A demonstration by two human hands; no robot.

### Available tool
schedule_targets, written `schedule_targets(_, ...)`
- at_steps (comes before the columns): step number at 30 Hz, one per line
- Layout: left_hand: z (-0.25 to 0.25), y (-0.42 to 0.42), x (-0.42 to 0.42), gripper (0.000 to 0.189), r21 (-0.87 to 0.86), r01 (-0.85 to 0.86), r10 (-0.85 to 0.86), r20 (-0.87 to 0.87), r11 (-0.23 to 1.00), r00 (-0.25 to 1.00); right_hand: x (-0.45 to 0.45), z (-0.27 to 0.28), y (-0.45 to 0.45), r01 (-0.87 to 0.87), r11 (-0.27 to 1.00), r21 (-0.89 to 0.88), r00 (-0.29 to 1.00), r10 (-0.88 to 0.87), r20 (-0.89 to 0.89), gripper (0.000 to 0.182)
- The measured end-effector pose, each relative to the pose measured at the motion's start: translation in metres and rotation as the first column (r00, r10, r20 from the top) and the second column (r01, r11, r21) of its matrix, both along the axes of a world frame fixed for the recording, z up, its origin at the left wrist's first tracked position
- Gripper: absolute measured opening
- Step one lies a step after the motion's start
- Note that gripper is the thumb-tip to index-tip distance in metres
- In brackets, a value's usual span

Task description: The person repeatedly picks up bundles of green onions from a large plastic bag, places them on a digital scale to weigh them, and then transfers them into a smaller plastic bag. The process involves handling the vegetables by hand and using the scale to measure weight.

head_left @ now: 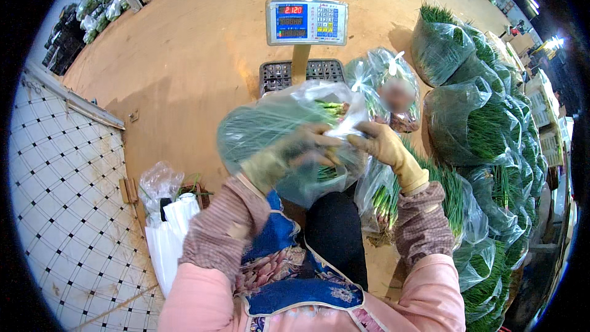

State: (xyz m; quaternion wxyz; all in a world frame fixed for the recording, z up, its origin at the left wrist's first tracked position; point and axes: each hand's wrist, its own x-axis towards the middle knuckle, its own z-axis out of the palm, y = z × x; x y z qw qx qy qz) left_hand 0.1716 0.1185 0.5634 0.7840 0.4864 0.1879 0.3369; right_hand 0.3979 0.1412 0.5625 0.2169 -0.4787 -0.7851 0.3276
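A clear plastic bag of green onions [267, 129] lies in front of me, over the near side of a digital scale with a lit display [306, 22]. My left hand [299, 147], in a yellowish glove and blurred, is at the bag's gathered end. My right hand [385, 145], gloved too, pinches the white gathered plastic [346, 124] at the same end. The fingers of both hands nearly meet there. Two tied bags of green onions [392, 78] stand just beyond my right hand. Below it, loose green onions [385, 203] with roots lie in an open plastic bag.
Many open bags of green onions [484, 124] line the right side. A black plastic crate [276, 76] sits beneath the scale's post. At the left are white plastic bags [161, 249], a crumpled clear bag [159, 184] and a tiled surface [73, 203]. More bagged greens [99, 4] lie far left.
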Motion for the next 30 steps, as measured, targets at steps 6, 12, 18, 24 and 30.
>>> schedule_targets(6,-0.063,0.045,-0.036,0.019,-0.227,-0.372,0.214,-0.512,0.9,0.832,0.026,-0.095,-0.017,0.318,0.815,-0.485,0.786,-0.512,-0.345,0.02)
schedule_targets(12,-0.053,0.049,-0.001,0.018,-0.261,-0.534,0.535,-0.074,0.804,0.842,0.008,-0.079,-0.015,0.337,0.758,-0.559,0.795,-0.547,-0.262,0.027)
schedule_targets(18,-0.123,0.063,0.008,0.014,-0.809,-0.418,0.786,0.084,0.413,0.613,0.029,-0.147,-0.039,0.496,0.712,-0.497,0.614,-0.693,-0.379,0.03)
schedule_targets(24,-0.085,0.055,0.012,0.02,-0.676,-0.279,0.667,0.417,0.682,0.618,-0.006,-0.071,-0.026,0.143,0.779,-0.611,-0.072,-0.608,-0.791,0.02)
schedule_targets(30,-0.07,0.051,0.016,0.017,-0.429,-0.17,0.402,0.537,0.887,0.742,-0.029,-0.058,0.017,0.599,0.799,0.04,0.585,-0.404,-0.703,0.005)
